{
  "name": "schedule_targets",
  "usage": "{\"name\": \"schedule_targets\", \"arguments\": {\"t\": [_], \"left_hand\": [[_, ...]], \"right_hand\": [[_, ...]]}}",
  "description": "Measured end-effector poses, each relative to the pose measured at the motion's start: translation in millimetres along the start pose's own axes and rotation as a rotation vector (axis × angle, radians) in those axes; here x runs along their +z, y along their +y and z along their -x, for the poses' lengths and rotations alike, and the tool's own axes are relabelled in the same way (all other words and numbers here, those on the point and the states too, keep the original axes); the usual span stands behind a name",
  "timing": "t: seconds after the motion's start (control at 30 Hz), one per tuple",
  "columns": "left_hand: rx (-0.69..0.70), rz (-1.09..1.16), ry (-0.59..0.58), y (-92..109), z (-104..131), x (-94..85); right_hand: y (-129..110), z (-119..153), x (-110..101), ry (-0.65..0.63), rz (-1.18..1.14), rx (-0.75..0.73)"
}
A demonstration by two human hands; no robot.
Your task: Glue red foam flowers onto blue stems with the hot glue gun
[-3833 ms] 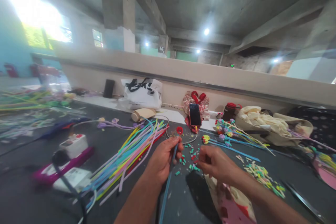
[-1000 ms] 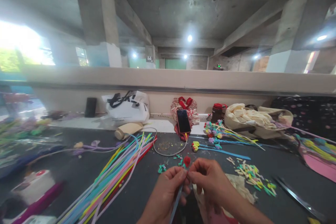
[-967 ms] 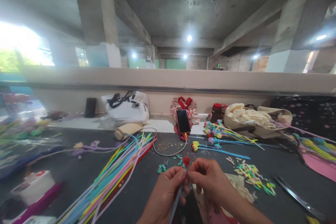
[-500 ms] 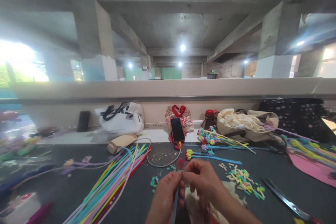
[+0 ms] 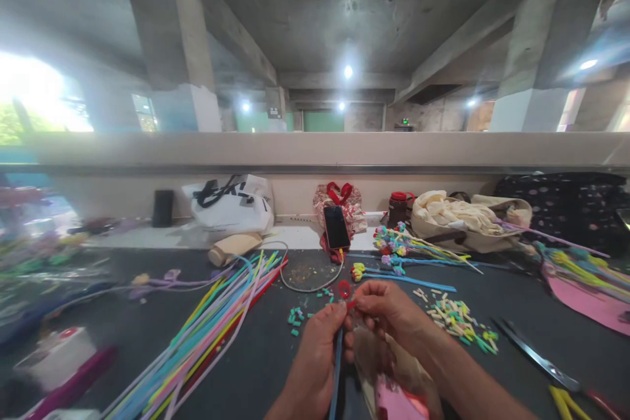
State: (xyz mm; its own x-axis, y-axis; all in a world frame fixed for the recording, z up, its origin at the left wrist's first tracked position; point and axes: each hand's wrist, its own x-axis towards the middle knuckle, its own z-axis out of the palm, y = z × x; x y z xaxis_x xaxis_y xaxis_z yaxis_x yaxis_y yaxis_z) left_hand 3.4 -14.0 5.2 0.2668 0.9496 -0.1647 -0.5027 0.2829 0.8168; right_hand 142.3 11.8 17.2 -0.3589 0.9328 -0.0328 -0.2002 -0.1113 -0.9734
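Observation:
My left hand (image 5: 315, 354) pinches a blue pipe cleaner (image 5: 336, 367) that runs down toward me. At its top sits a small red curled flower head (image 5: 344, 289). My right hand (image 5: 388, 315) meets the left one, its fingertips closed on the red piece just below the flower head. Both hands hover over the dark table (image 5: 256, 354), above a pale bag with a pink part (image 5: 398, 394) lying beneath my right wrist.
A fan of coloured pipe cleaners (image 5: 216, 328) lies to the left, cut scraps (image 5: 457, 321) to the right, finished flower stems (image 5: 398, 249) behind. A phone (image 5: 336, 228) on a cable, bags (image 5: 231, 207), a red-lidded jar (image 5: 398, 208) and scissors (image 5: 541, 361) are around.
Across the frames my hands came together on the blue stem and its red head and moved closer to me. The camera view shifted and tilted; the red head now shows above my fingertips.

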Motion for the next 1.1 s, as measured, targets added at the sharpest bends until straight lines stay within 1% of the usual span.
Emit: {"name": "schedule_targets", "arguments": {"t": [0.1, 0.2, 0.27, 0.37, 0.4, 0.47, 0.53, 0.7, 0.8, 0.9, 1.0, 1.1], "left_hand": [[-0.014, -0.004, 0.023, 1.0, 2.1, 2.0], [-0.062, -0.013, 0.056, 3.1, 2.9, 3.2], [-0.107, 0.007, 0.079, 4.8, 2.3, 2.9], [-0.185, 0.099, 0.092, 6.9, 0.0, 0.9], [-0.206, 0.129, 0.089, 7.3, -0.8, 0.1], [-0.225, 0.17, 0.082, 7.5, -1.8, -1.1], [-0.216, 0.187, 0.075, 7.5, -1.7, -1.3], [-0.225, 0.125, 0.108, 9.0, 1.4, 0.6], [-0.216, 0.031, 0.084, 10.0, 3.0, 1.2], [-0.183, -0.096, 0.057, 9.2, 4.2, 1.8], [-0.185, -0.19, 0.031, 6.5, 4.4, 2.5], [-0.169, -0.267, 0.009, 4.4, 3.4, 2.8]], "right_hand": [[0.5, 0.5, 0.2, -0.016, 0.007, 0.012], [-1.6, 1.7, 0.5, -0.045, 0.031, 0.019], [-3.8, 2.1, 1.1, 0.01, 0.109, -0.023], [-7.0, 2.5, 2.8, 0.14, 0.266, -0.12], [-7.9, 2.8, 3.9, 0.161, 0.317, -0.147], [-9.5, 4.2, 6.7, 0.149, 0.391, -0.181], [-10.4, 6.0, 10.3, 0.12, 0.464, -0.206], [-12.2, 9.2, 13.9, 0.089, 0.582, -0.252], [-18.4, 11.6, 6.1, 0.082, 0.667, -0.277], [-26.9, 18.0, -9.7, 0.107, 0.744, -0.29], [-30.4, 27.4, -27.0, 0.105, 0.791, -0.309], [-27.8, 35.6, -36.4, 0.09, 0.777, -0.242]]}}
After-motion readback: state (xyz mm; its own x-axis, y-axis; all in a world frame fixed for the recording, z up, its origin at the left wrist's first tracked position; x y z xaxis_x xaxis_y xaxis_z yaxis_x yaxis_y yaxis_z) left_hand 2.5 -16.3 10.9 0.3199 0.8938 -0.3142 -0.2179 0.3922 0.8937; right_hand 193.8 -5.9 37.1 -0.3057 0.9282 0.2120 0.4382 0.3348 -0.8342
